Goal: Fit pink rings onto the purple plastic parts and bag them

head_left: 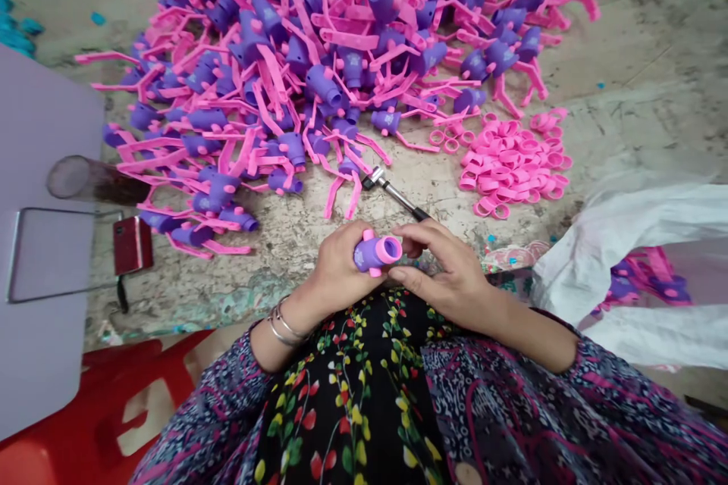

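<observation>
My left hand [344, 261] is closed around a small purple plastic piece [367, 254] with pink knobs on its sides. A pink ring [392, 246] encircles the piece's open end, which faces right. Close beside that end is my right hand [444, 261], its thumb and forefinger apart and the other fingers curled; nothing shows between them. Just beyond my hands lies a small hammer [398, 197] with a metal head and black grip.
A large heap of purple pieces with pink arms [318, 53] covers the table's far side. Loose pink rings [515, 163] are piled to the right. A white sack [614, 235] holds more pieces. At left are a glass [73, 178], a red box [133, 242] and a red stool [108, 402].
</observation>
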### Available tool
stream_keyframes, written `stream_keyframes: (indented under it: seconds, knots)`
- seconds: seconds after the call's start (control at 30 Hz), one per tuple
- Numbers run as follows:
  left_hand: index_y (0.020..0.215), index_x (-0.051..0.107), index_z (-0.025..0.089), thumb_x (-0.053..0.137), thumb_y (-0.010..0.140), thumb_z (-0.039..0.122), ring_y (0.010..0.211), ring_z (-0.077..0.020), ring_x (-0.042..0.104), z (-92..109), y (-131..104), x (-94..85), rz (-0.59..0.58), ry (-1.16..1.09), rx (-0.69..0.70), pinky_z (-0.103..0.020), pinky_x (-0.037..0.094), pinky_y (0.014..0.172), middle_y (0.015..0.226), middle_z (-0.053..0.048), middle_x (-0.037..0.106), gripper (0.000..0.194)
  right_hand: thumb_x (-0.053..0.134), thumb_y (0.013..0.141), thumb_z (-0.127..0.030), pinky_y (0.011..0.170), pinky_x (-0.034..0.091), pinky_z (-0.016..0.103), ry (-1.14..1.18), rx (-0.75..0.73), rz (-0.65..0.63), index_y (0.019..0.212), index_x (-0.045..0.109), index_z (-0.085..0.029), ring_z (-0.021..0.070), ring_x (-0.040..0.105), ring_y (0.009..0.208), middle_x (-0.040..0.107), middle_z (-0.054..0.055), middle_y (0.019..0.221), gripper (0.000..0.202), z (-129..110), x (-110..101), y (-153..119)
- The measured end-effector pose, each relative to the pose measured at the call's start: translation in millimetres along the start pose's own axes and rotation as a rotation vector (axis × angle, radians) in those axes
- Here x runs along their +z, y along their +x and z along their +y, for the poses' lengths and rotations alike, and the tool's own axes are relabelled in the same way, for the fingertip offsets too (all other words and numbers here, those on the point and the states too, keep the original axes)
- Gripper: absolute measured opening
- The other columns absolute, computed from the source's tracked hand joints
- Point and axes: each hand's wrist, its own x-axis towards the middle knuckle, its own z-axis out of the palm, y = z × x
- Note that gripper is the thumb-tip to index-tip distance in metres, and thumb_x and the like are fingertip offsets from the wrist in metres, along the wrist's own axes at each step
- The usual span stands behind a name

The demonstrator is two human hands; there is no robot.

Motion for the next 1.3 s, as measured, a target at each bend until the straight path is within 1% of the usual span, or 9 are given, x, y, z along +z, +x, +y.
stream_keyframes:
  seconds: [0.17, 0.3, 0.47, 0.6, 0.7, 0.8, 0.9, 1.1, 1.3]
  knots:
    - [0.077, 0.048, 0.022, 0.067, 0.069, 0.038, 0.061, -0.0143, 0.05, -5, -4, 3.1, 0.079, 0.108, 0.15, -0.027, 0.037, 0.056, 0.068, 0.002, 0.056, 0.026, 0.067, 0.087, -0.033, 0.069, 0.051, 0.024, 0.084, 0.038, -0.01, 0.115, 0.059, -0.017, 0.0125, 0.058, 0.077, 0.06, 0.002, 0.088, 0.033, -6, 0, 2]
    - [0.078, 0.048, 0.022, 0.067, 0.073, 0.042, 0.061, -0.015, 0.05, -9, -7, 3.5, 0.104, 0.142, 0.215, -0.028, 0.037, 0.057, 0.067, 0.002, 0.056, 0.028, 0.065, 0.089, -0.034, 0.071, 0.052, 0.026, 0.075, -0.001, -0.035, 0.117, 0.06, -0.02, 0.0132, 0.061, 0.079, 0.062, 0.002, 0.089, 0.031, -5, -1, 2]
    - [0.081, 0.05, 0.021, 0.066, 0.076, 0.047, 0.064, -0.0163, 0.051, -14, -8, 3.7, 0.089, 0.185, 0.251, -0.03, 0.038, 0.06, 0.069, 0.0, 0.058, 0.03, 0.061, 0.092, -0.034, 0.076, 0.053, 0.027, 0.027, -0.048, -0.073, 0.117, 0.061, -0.02, 0.0147, 0.064, 0.087, 0.066, 0.005, 0.097, 0.029, -3, -4, 2]
    - [0.081, 0.052, 0.022, 0.063, 0.077, 0.05, 0.065, -0.017, 0.051, -15, -8, 3.9, 0.09, 0.222, 0.267, -0.031, 0.038, 0.061, 0.069, 0.0, 0.058, 0.031, 0.059, 0.093, -0.035, 0.076, 0.052, 0.027, -0.01, -0.074, -0.139, 0.115, 0.061, -0.019, 0.014, 0.063, 0.083, 0.066, 0.003, 0.092, 0.027, -3, -7, 6]
    - [0.08, 0.051, 0.021, 0.062, 0.078, 0.049, 0.064, -0.0169, 0.05, -14, -8, 3.2, 0.088, 0.241, 0.273, -0.031, 0.037, 0.06, 0.068, -0.001, 0.058, 0.03, 0.059, 0.093, -0.035, 0.075, 0.051, 0.025, 0.01, -0.094, -0.165, 0.11, 0.061, -0.018, 0.013, 0.062, 0.08, 0.067, 0.002, 0.089, 0.024, -1, -8, 9]
    - [0.079, 0.051, 0.021, 0.062, 0.077, 0.05, 0.063, -0.0167, 0.05, -13, -8, 2.6, 0.057, 0.242, 0.26, -0.03, 0.037, 0.059, 0.068, -0.001, 0.058, 0.031, 0.059, 0.093, -0.035, 0.074, 0.051, 0.025, 0.011, -0.092, -0.186, 0.107, 0.062, -0.018, 0.0132, 0.062, 0.08, 0.067, 0.002, 0.087, 0.022, 1, -8, 9]
    - [0.076, 0.05, 0.021, 0.063, 0.075, 0.049, 0.063, -0.0164, 0.05, -12, -7, 2.3, -0.001, 0.224, 0.229, -0.03, 0.037, 0.059, 0.067, 0.0, 0.056, 0.031, 0.058, 0.093, -0.036, 0.073, 0.05, 0.025, 0.01, -0.092, -0.196, 0.106, 0.062, -0.018, 0.0134, 0.062, 0.08, 0.067, 0.002, 0.087, 0.021, 4, -7, 7]
    - [0.075, 0.051, 0.02, 0.064, 0.072, 0.046, 0.061, -0.0157, 0.052, -8, -5, -0.4, -0.123, 0.164, 0.172, -0.029, 0.039, 0.058, 0.066, 0.0, 0.056, 0.029, 0.054, 0.095, -0.036, 0.07, 0.051, 0.025, 0.012, -0.129, -0.189, 0.105, 0.061, -0.018, 0.0133, 0.062, 0.077, 0.067, 0.003, 0.085, 0.022, 5, -6, 4]
    - [0.073, 0.05, 0.02, 0.066, 0.07, 0.043, 0.059, -0.014, 0.05, -1, -1, -5.6, -0.211, 0.142, 0.142, -0.027, 0.037, 0.055, 0.066, 0.001, 0.056, 0.028, 0.055, 0.095, -0.035, 0.067, 0.051, 0.025, 0.033, -0.177, -0.15, 0.107, 0.059, -0.017, 0.014, 0.062, 0.078, 0.066, 0.004, 0.085, 0.022, 5, -4, 2]
